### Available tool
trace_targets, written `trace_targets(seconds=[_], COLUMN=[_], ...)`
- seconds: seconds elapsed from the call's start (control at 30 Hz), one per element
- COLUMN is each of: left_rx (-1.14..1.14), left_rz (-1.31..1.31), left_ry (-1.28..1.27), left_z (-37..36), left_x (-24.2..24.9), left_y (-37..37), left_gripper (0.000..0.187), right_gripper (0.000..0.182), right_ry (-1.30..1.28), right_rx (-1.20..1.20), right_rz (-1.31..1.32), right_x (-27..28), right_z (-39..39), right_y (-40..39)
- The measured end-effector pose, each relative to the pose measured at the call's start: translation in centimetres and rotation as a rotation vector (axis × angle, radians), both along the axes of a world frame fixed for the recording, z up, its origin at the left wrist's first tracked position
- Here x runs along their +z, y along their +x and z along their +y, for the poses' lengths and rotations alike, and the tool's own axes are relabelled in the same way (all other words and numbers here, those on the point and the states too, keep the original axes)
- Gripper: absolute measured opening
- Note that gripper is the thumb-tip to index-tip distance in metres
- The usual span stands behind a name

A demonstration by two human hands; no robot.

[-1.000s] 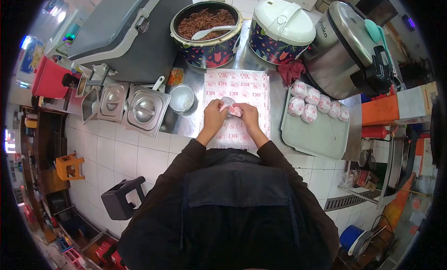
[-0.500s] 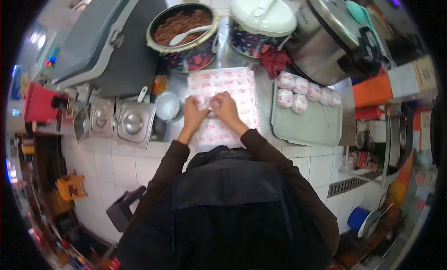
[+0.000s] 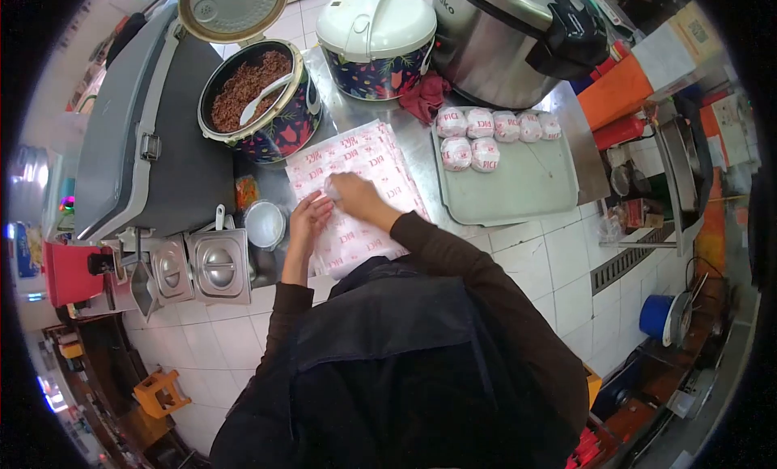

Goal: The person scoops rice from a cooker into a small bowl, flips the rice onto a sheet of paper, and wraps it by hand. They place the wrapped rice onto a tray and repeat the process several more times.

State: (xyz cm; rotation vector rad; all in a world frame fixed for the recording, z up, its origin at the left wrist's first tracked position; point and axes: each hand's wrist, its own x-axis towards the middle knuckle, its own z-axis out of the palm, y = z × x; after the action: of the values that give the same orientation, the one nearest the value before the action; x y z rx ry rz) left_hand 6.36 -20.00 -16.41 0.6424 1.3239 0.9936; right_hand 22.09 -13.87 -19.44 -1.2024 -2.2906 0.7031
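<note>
My left hand (image 3: 308, 216) and my right hand (image 3: 354, 195) meet over a stack of white wrapping paper (image 3: 380, 163) with red print on the steel counter. Between the fingers sits a small paper-wrapped ball (image 3: 331, 190), mostly hidden by both hands, which are closed on it. To the right, a grey tray (image 3: 526, 186) holds several finished wrapped balls (image 3: 473, 137) along its far edge. An open patterned cooker pot (image 3: 257, 97) of reddish-brown rice with a white spoon stands at the back left.
A closed patterned rice cooker (image 3: 376, 36) and a big steel cooker (image 3: 502, 40) stand behind the paper, a red cloth (image 3: 425, 97) between them. Lidded steel containers (image 3: 212, 263) and a small round tin (image 3: 265, 224) sit left. A large grey box (image 3: 137, 137) fills the far left.
The view swung and rotated to the right. My hands kept folding the paper around the ball, staying together over the paper stack.
</note>
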Motion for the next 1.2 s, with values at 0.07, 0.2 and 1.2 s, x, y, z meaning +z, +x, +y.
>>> trace_targets(seconds=[0.07,0.2,1.2], left_rx=[-0.074,-0.637,0.349], left_rz=[0.241,1.500,0.891], left_ry=[0.175,0.482,0.538], left_z=[0.0,-1.2,-1.9], left_x=[0.3,-0.9,6.1], left_y=[0.9,3.3,-2.5], left_gripper=[0.046,0.073,0.034], right_gripper=[0.032,0.032,0.031], right_ry=[-0.057,-0.171,0.536], right_rx=[-0.198,-0.844,0.068], right_rz=[0.423,0.431,-0.341], right_x=[0.4,3.3,17.3], right_z=[1.9,2.3,19.0], right_y=[2.0,16.5,-9.8])
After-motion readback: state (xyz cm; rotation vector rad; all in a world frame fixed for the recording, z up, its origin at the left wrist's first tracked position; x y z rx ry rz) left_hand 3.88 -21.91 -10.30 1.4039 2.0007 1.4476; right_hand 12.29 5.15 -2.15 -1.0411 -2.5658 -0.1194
